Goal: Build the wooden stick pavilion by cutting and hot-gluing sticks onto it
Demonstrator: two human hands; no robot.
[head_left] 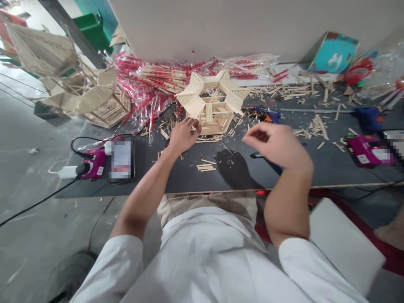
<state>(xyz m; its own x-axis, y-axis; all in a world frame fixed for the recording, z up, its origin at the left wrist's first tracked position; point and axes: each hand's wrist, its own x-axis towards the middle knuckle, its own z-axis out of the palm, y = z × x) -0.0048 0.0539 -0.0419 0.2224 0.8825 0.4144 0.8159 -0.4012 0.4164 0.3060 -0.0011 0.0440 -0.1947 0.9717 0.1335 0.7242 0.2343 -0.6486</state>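
A hexagonal model of glued wooden craft sticks (213, 105) stands on the dark tabletop (176, 176), with star-like points around a hollow centre. My left hand (184, 135) reaches its lower left edge, fingers curled against the sticks. My right hand (277, 145) hangs in the air to the right of the model, fingers curled loosely, and touches nothing. No object shows in it. A small stack of loose sticks (206, 167) lies on the table between my hands.
Larger stick structures (94, 101) stand at the far left, beyond a heap of red-and-clear wrapped sticks (151, 84). Scattered sticks, blue glue guns (368, 120), magenta power devices (94, 163), a blurred phone (121, 160) and cables lie around. A wall (202, 25) rises behind.
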